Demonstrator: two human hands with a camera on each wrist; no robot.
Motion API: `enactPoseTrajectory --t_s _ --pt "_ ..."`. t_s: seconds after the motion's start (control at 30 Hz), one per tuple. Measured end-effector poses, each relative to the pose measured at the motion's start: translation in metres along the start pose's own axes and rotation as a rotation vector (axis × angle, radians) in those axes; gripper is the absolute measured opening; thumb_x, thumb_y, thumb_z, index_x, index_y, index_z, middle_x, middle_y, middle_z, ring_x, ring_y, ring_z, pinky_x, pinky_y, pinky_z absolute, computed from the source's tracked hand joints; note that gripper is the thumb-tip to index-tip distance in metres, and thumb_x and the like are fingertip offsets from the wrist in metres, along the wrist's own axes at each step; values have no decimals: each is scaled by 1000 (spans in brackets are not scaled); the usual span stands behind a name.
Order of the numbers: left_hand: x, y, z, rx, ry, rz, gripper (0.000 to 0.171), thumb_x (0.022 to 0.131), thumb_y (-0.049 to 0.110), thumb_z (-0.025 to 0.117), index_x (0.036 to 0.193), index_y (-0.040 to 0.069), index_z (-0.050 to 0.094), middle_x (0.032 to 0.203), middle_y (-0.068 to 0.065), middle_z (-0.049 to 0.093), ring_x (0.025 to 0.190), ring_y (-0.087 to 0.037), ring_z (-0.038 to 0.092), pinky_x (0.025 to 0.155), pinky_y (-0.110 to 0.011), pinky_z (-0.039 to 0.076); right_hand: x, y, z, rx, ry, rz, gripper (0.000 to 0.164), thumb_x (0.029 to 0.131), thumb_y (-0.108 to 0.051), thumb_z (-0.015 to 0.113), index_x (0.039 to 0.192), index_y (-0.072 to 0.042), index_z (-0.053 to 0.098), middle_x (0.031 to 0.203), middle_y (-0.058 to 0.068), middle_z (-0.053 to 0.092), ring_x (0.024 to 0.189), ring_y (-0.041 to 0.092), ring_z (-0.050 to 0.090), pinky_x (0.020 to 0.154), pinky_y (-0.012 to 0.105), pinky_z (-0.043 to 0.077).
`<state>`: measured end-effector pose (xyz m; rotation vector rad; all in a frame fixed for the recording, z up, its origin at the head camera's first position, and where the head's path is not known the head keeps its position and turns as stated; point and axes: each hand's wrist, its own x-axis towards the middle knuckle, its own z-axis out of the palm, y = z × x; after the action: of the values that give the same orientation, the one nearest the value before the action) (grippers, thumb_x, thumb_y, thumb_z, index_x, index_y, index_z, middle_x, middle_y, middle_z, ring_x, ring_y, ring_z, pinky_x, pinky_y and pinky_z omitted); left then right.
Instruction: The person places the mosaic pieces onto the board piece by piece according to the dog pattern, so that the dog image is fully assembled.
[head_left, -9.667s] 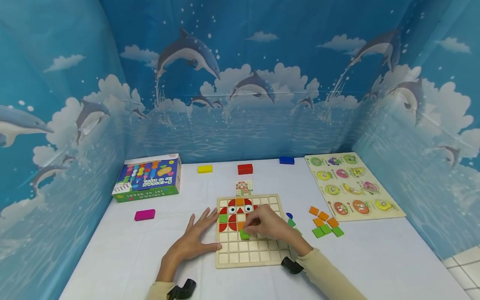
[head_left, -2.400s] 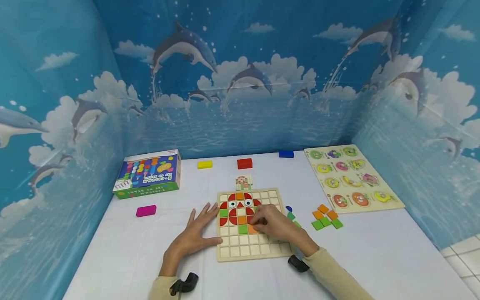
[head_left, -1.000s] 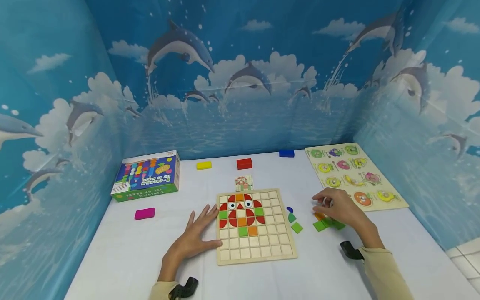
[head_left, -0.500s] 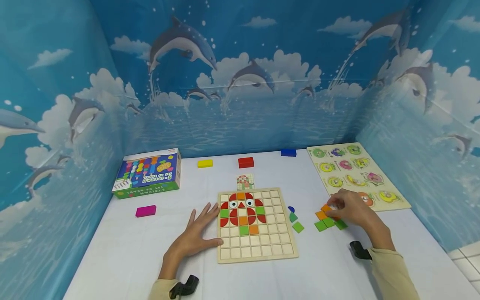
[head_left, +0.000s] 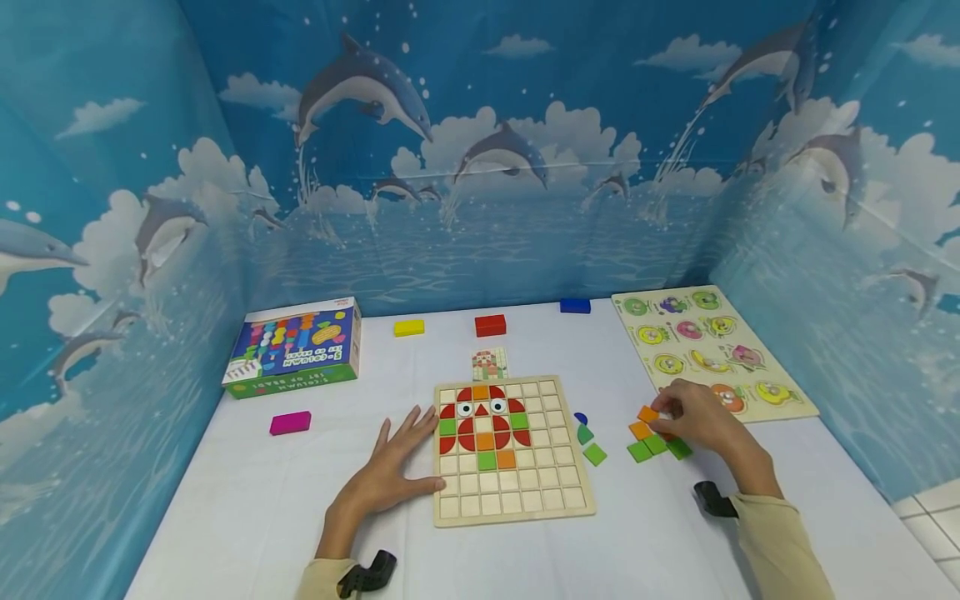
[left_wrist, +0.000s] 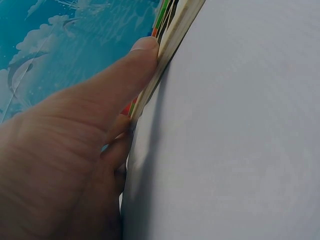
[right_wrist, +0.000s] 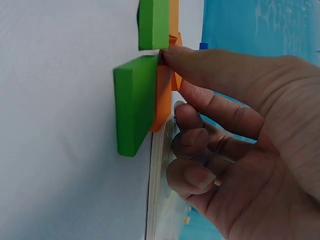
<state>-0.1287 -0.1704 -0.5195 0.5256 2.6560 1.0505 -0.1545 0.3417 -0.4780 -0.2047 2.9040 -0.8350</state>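
Note:
My left hand (head_left: 393, 471) rests with spread fingers along the left edge of the wooden grid board (head_left: 517, 504); its thumb (left_wrist: 145, 45) touches the board's rim. Red, orange and green pieces with two eye pieces form a figure in the board's upper left, ending in a green square (head_left: 487, 461) beside an orange square (head_left: 506, 459). Right of the board, my right hand (head_left: 697, 417) is at the small pile of squares, thumb and index finger pinching an orange square tile (right_wrist: 176, 80). A green square tile (right_wrist: 135, 105) lies beside the fingertips; the other fingers are curled.
A small pattern card (head_left: 490, 364) lies behind the board. A blue piece and green pieces (head_left: 595, 454) sit off its right edge. Further back are the fruit puzzle board (head_left: 633, 317), a bead-set box (head_left: 292, 350), and yellow, red, blue and magenta blocks (head_left: 290, 423).
An orange square now lies beside the green one on the board. My right hand has left the board for the pile at right and come down on the orange squares. The left hand stays put.

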Motion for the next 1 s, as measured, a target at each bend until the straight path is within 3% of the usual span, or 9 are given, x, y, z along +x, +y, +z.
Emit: enactPoseTrajectory --t_s 0.33,0.5,0.7,1.0 --pt "0 0 1 3 -4 -3 104 86 45 91 171 23 35 179 5 23 169 -23 4 134 -57 -13 5 2 -9 104 -88 -59 16 91 -10 87 93 -5 72 83 1 65 76 19 57 62 23 52" --pt "0 2 0 2 -8 -1 103 86 45 91 170 23 36 179 4 23 169 -24 5 134 -57 -13 9 2 -7 158 -49 -94 6 94 -7 83 97 -7 78 83 0 69 72 19 59 59 24 54" --pt "-1 0 0 3 -10 2 103 86 46 91 170 23 35 180 3 22 169 -24 5 134 -57 -13 15 -25 12 284 -26 -157 5 96 -6 81 101 -6 82 90 3 76 70 23 63 57 24 55" --pt "0 -1 0 1 -2 7 103 86 46 91 170 23 36 180 3 22 169 -24 5 134 -57 -13 25 -74 51 446 -188 -359 4 94 -4 82 98 -5 84 87 5 80 65 26 69 59 25 60"
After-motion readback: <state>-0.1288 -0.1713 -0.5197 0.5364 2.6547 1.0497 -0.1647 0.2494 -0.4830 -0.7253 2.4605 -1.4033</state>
